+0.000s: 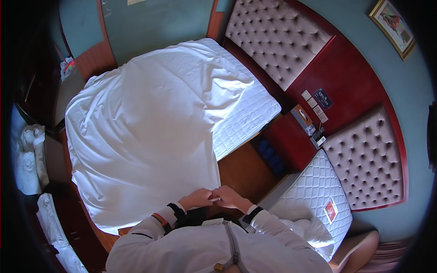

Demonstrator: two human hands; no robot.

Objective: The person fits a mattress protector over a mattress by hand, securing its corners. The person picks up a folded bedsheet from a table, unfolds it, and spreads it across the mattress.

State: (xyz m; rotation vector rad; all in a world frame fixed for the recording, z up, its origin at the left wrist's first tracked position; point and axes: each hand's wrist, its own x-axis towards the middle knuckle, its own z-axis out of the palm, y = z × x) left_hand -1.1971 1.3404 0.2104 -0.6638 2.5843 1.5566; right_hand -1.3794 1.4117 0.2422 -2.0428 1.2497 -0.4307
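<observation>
A large white bed sheet lies spread and wrinkled over most of a quilted mattress, whose headboard end is bare. Close in front of my body, my left hand is closed on the near edge of the sheet. Beside it, my right hand is closed with a small white bit of cloth showing at its fingers, which looks like the same edge. Both hands are almost touching. The sheet's near side hangs down toward the wooden floor.
To the right stands a second mattress with crumpled white cloth on it. A red nightstand with a tissue box and a telephone sits between the beds. White bundled linens rest along the left side.
</observation>
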